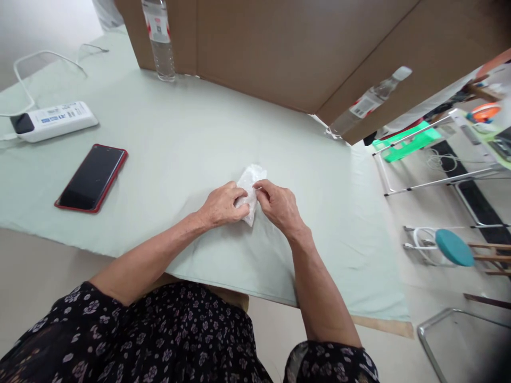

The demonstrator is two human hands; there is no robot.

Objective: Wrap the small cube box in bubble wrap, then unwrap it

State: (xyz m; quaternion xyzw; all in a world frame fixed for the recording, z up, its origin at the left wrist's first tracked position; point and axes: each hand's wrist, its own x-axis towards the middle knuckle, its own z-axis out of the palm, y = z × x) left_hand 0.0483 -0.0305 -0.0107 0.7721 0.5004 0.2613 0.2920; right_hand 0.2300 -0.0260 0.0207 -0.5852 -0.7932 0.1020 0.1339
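Note:
A small white, translucent plastic packet (251, 178), wrinkled on its surface, lies on the pale green tablecloth (223, 127) near the front of the table. My left hand (225, 205) grips it from the left, with thumb and fingers curled onto its near half. From the other side, my right hand (277, 205) pinches the packet's right edge between thumb and forefinger. What is inside the packet cannot be made out, and my fingers cover part of it.
A phone in a red case (91, 178) and a white power strip (59, 121) with a cable lie to the left. Two plastic bottles, one upright (162, 50) and one tilted (369, 101), are by a brown cardboard panel (255, 48). A teal stool (454, 247) stands right of the table.

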